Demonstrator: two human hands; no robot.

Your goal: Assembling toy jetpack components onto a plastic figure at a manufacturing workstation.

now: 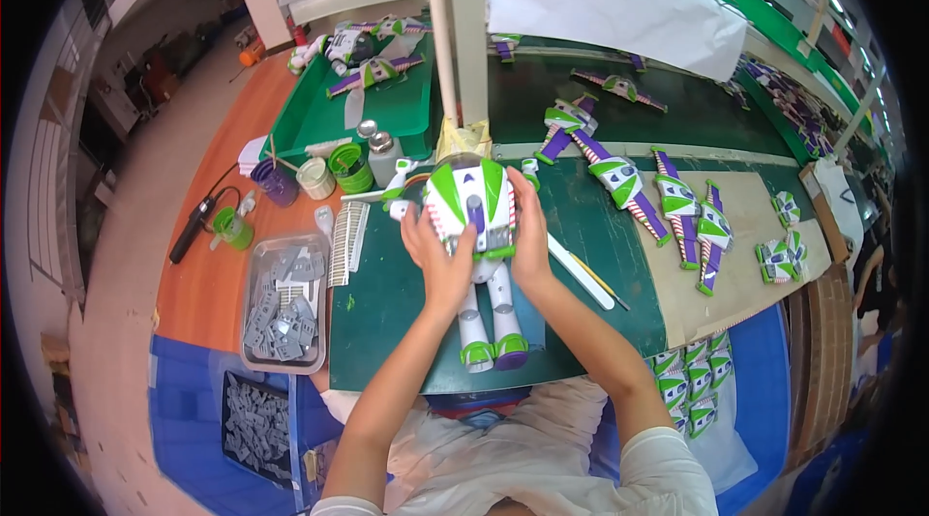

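A white, green and purple toy astronaut figure (pixel 471 197) lies on the green tabletop in front of me, its legs and feet pointing toward me. My left hand (pixel 440 260) grips the left side of its body, the thumb lying on the purple strip in the middle. Against the right side, my right hand (pixel 528 237) is wrapped round the body's edge. White arms with green parts stick out past both hands. Parts of the figure's sides are hidden by my fingers and palms.
Several winged toy packs (pixel 619 177) lie to the right. A clear tub (pixel 320 356) of grey parts, paint pots (pixel 350 166) and a green tray (pixel 290 115) of toys stand left. A white blade-like tool (pixel 581 271) lies beside a thin brush (pixel 592 276). Blue bins (pixel 184 390) flank me.
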